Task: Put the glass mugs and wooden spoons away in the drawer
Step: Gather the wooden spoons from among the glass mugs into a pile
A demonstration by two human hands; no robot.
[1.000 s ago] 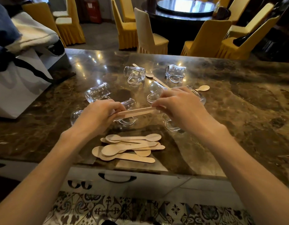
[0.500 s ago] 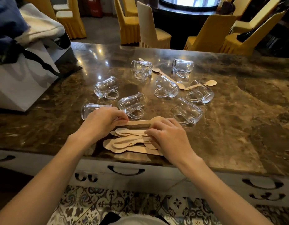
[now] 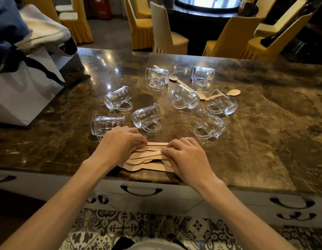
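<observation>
A pile of wooden spoons lies near the front edge of the brown marble counter. My left hand and my right hand press on the pile from either side, fingers curled onto the spoon handles. Several glass mugs lie on their sides behind the pile, the nearest being one mug just beyond my left hand and another mug to the right. More spoons lie among the far mugs. A closed drawer with a dark handle sits below the pile.
A white paper bag with folded cloth in it stands on the counter's left end. Further drawer handles show at the right. Yellow-covered chairs and a round dark table stand beyond the counter. Patterned tiles cover the floor.
My hands carried one spoon down from above the mugs onto the pile. Both hands now close in on the pile from its two sides. The view has shifted forward.
</observation>
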